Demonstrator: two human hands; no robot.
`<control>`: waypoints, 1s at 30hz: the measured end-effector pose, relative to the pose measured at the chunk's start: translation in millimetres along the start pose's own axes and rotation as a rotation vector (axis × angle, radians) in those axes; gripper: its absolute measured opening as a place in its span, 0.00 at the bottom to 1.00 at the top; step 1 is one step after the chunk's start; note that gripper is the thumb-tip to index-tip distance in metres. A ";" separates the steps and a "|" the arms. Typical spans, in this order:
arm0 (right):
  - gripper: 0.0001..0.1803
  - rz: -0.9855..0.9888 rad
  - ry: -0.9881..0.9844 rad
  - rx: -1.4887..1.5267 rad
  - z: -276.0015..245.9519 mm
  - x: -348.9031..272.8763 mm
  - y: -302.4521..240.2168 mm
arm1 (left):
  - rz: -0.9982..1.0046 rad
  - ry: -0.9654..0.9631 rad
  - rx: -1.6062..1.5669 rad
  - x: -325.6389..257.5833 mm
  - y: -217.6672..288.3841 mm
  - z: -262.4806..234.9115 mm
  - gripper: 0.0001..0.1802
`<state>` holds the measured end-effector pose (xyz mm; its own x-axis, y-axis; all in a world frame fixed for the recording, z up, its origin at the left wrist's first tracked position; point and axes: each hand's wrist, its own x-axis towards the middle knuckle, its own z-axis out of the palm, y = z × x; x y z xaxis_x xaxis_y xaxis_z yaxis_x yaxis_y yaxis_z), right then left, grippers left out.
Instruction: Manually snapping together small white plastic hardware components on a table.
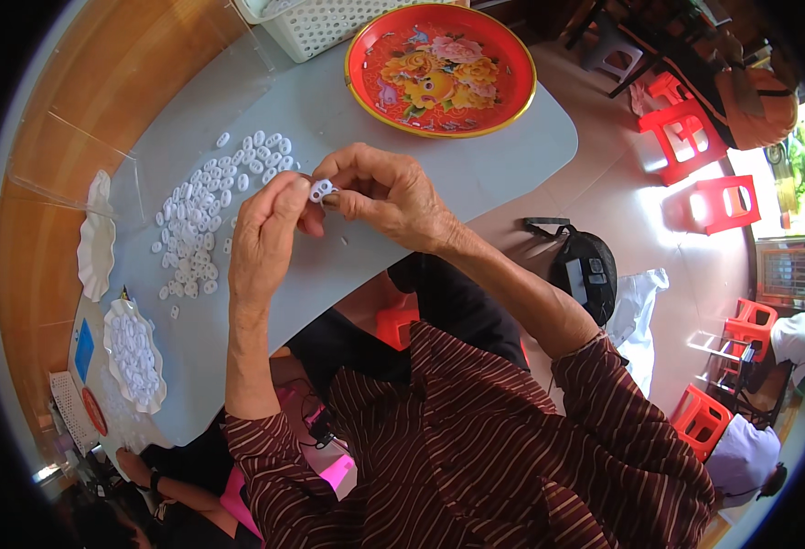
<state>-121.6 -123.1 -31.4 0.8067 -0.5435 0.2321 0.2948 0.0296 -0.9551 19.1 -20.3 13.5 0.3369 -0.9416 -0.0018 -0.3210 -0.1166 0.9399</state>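
Above the grey table [329, 274], both hands meet at a small white oval plastic piece with two holes [320, 190]. My left hand [265, 229] pinches its left edge, thumb and fingertips closed together. From the other side, the thumb and forefinger of my right hand [393, 197] are closed on it. Fingertips cover part of the piece. Left of my hands, many similar white oval pieces [192, 224] lie in a loose pile. Beyond my right hand stands a round red tray [359, 91] with a flower pattern and small slivers scattered in it.
A scalloped white dish [157, 389] heaped with white pieces stands at left, near another white dish [98, 238]. A white perforated basket [306, 37] is at the far edge. Another person's hand [133, 467] shows lower left. Red stools [681, 137] and a black bag [585, 274] are at right.
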 end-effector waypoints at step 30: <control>0.16 0.076 -0.010 -0.028 6.7 0.8 -1.3 | 0.222 0.169 0.088 -8.2 -28.8 18.9 0.15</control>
<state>-117.9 -117.9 -28.7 0.8311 -0.5325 0.1604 0.2181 0.0467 -0.9748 8.9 -15.2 -20.0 0.3903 -0.8819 0.2644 -0.4764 0.0523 0.8777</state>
